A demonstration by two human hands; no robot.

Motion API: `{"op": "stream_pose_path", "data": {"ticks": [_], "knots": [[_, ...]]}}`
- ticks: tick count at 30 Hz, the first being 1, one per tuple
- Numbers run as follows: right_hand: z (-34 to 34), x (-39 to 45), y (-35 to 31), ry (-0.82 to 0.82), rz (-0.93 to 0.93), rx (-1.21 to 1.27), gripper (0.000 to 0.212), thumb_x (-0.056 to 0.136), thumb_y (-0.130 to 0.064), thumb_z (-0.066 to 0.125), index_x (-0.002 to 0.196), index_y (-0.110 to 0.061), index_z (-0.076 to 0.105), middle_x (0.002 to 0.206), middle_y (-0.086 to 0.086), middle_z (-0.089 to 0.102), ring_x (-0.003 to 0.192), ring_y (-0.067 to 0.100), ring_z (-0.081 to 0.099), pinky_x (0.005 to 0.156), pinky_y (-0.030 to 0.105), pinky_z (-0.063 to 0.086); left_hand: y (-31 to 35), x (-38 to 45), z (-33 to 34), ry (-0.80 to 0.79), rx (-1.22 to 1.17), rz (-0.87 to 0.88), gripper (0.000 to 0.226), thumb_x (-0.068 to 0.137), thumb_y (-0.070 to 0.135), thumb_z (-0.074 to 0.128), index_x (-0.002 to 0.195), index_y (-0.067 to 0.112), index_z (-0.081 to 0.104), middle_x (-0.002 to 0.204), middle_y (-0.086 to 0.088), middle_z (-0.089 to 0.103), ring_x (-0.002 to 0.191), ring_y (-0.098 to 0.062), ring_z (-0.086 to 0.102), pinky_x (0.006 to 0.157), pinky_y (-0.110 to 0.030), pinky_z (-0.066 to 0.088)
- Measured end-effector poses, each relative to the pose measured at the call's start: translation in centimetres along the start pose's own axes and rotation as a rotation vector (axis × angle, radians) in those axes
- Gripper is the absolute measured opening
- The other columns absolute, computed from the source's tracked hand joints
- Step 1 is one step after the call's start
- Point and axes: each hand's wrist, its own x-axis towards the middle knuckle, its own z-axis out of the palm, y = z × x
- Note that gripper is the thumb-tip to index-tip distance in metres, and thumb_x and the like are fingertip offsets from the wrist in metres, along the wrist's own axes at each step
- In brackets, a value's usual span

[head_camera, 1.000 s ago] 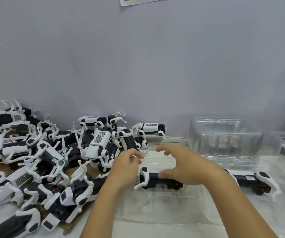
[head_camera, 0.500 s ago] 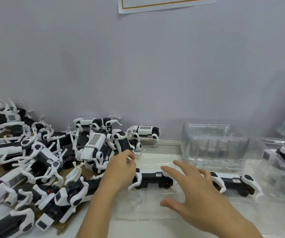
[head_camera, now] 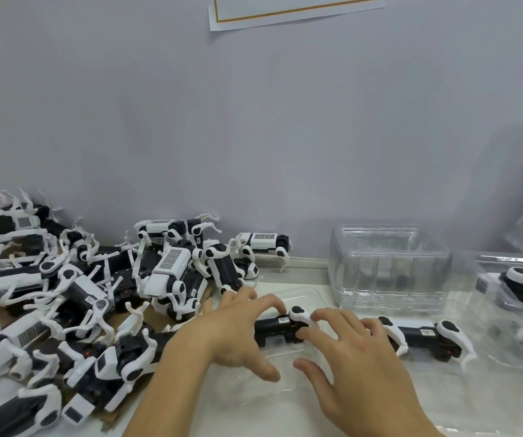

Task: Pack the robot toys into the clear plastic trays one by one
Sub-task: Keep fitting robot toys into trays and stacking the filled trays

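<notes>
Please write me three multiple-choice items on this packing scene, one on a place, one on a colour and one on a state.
1. Where is the pile of unpacked robot toys?
A. On the person's left
B. On the person's right
C. Inside the stack of trays

2. What colours are the robot toys?
A. Red and yellow
B. Black and white
C. All green

3. How are the two hands placed?
A. Both on the robot toy in the clear tray
B. Both lifted clear of the table
C. One gripping the stack of trays

Answers:
1. A, as the pile fills the table's left side, while the stack of clear trays stands on the right.
2. B, as each toy has a dark body with white legs.
3. A, as the left hand and right hand set their fingers on the robot toy lying in the clear tray.
</notes>
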Motion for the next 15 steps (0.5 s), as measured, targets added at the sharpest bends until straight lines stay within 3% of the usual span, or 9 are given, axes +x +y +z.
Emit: {"op": "stream_pose_path", "data": {"ticks": [4, 7, 10, 15], "knots": [[-0.1, 0.2, -0.3, 0.096, 0.092, 0.086, 0.04, 0.081, -0.05, 0.055, 0.118, -0.038, 0.065, 0.118, -0.009, 0.064, 0.105, 0.013, 0.063, 0.079, 0.035, 0.051, -0.8, 0.4, 0.4, 0.129, -0.032, 0.022, 0.077, 0.062, 0.06, 0.075, 0.127, 0.061, 0.033, 0.133, 0.014, 0.031, 0.126, -0.015, 0.023, 0.11, -0.036, 0.019], [-0.1, 0.3, -0.6, 0.211, 0.148, 0.143, 0.043, 0.084, -0.041, 0.046, 0.12, -0.028, 0.066, 0.119, -0.003, 0.063, 0.106, 0.019, 0.062, 0.079, 0.035, 0.047, -1.1, 0.8, 0.6, 0.239, -0.078, 0.031, 0.078, 0.063, 0.062, 0.073, 0.13, 0.06, 0.034, 0.128, 0.016, 0.03, 0.117, -0.009, 0.022, 0.102, -0.029, 0.017], [0.1, 0.3, -0.7, 0.27, 0.186, 0.179, 0.047, 0.085, -0.038, 0.043, 0.124, -0.023, 0.065, 0.125, 0.001, 0.061, 0.109, 0.024, 0.06, 0.081, 0.037, 0.046, -1.2, 1.1, 0.8, 0.387, -0.077, 0.022, 0.082, 0.058, 0.07, 0.065, 0.133, 0.061, 0.032, 0.13, 0.016, 0.028, 0.125, -0.011, 0.022, 0.108, -0.029, 0.014], [0.3, 0.3, -0.7, 0.298, 0.201, 0.221, 0.05, 0.085, -0.037, 0.042, 0.13, -0.022, 0.061, 0.13, 0.004, 0.059, 0.114, 0.027, 0.06, 0.084, 0.043, 0.05, -0.7, 1.2, 0.5, 0.682, 0.076, 0.003, 0.09, 0.054, 0.081, 0.05, 0.138, 0.055, 0.031, 0.145, 0.008, 0.022, 0.134, -0.018, 0.019, 0.116, -0.041, 0.014]]}}
